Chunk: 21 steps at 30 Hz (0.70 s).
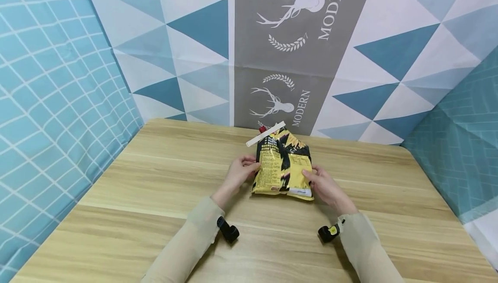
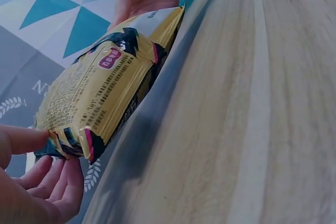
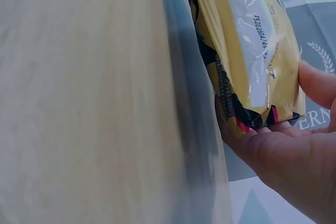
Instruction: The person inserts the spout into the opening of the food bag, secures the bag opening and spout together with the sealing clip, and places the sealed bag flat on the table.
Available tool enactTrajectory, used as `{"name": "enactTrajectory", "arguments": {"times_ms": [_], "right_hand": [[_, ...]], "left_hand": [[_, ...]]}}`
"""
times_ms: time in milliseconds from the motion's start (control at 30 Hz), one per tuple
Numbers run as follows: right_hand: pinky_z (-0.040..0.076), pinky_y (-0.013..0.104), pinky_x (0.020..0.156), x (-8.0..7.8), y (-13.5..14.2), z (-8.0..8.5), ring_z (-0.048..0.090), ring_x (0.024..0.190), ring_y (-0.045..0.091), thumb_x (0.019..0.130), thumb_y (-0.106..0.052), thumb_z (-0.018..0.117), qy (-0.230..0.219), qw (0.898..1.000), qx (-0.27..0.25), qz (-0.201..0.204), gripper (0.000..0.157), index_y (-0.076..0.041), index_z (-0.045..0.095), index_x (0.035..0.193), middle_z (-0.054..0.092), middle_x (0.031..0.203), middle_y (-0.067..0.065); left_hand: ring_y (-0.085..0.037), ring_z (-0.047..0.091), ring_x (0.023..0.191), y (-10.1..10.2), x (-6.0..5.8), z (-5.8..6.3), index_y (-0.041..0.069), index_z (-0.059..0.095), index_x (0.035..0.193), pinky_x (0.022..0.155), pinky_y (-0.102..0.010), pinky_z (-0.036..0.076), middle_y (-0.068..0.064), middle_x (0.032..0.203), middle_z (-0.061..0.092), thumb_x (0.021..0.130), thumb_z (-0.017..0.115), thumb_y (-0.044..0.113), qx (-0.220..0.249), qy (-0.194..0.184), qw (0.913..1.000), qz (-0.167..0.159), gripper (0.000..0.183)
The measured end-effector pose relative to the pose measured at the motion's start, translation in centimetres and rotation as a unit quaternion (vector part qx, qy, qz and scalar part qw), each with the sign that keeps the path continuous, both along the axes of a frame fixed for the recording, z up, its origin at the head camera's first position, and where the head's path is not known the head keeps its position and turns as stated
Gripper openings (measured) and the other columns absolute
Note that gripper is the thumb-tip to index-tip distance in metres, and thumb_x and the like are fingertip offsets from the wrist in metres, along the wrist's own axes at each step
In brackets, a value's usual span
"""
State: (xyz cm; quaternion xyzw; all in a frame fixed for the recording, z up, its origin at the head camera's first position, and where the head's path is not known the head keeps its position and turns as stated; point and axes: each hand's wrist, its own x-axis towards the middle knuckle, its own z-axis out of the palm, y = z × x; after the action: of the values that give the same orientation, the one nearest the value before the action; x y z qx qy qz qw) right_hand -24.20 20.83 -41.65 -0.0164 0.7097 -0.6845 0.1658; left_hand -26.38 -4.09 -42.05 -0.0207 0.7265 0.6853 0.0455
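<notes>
A yellow and black snack bag (image 1: 270,170) with printed panels lies at the far middle of the table. A white strip-like bag clip (image 1: 265,134) slants across its top, with a small red piece (image 1: 262,129) beside it. My left hand (image 1: 238,172) pinches the bag's left edge, thumb on the printed face and fingers beneath, as the left wrist view shows. On the other side my right hand (image 1: 326,187) holds the right edge, its thumb on the yellow face and its fingers under the bag (image 3: 286,72). The bag looks plump in both wrist views.
The wooden table (image 1: 186,183) reaches back to a wall covering (image 1: 198,58) with triangles and deer heads. Blue tiled-pattern cloth (image 1: 58,101) hangs at the left and a teal one (image 1: 459,144) at the right. Black wrist cameras (image 1: 229,232) sit on both sleeves.
</notes>
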Motion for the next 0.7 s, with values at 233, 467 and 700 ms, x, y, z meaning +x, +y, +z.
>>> {"name": "enactTrajectory", "arguments": {"times_ms": [233, 467, 700], "right_hand": [[0.034, 0.018, 0.061, -0.1, -0.3, 0.8, 0.036, 0.068, 0.007, 0.086, -0.022, 0.049, -0.005, 1.000, -0.011, -0.014, 0.060, 0.001, 0.013, 0.128, 0.038, 0.095, 0.003], [0.043, 0.019, 0.067, 0.0, -0.3, 0.3, 0.047, 0.080, 0.013, 0.084, -0.012, 0.051, 0.017, 1.000, 0.001, 0.009, 0.062, 0.006, 0.012, 0.129, 0.035, 0.106, 0.013], [0.046, 0.023, 0.064, 0.0, -0.5, -0.5, 0.051, 0.074, 0.014, 0.081, -0.014, 0.055, 0.021, 0.999, 0.043, -0.007, 0.056, 0.006, 0.025, 0.123, 0.045, 0.097, 0.011]], "left_hand": [[-0.018, 0.056, 0.071, -0.3, -0.3, -0.2, -0.004, 0.049, 0.107, 0.073, -0.037, 0.046, -0.016, 0.097, 0.056, 0.076, 0.062, 0.010, 0.009, 0.000, 0.9996, -0.025, 0.036], [-0.017, 0.057, 0.074, -0.2, 0.1, -0.2, -0.001, 0.048, 0.110, 0.070, -0.032, 0.047, -0.014, 0.100, 0.055, 0.073, 0.066, 0.017, -0.021, -0.008, 0.9990, -0.039, 0.045], [-0.022, 0.052, 0.091, 0.2, 0.5, -0.6, -0.001, 0.047, 0.109, 0.075, -0.029, 0.044, -0.012, 0.101, 0.055, 0.069, 0.069, 0.019, -0.091, 0.010, 0.9950, -0.040, 0.050]]}}
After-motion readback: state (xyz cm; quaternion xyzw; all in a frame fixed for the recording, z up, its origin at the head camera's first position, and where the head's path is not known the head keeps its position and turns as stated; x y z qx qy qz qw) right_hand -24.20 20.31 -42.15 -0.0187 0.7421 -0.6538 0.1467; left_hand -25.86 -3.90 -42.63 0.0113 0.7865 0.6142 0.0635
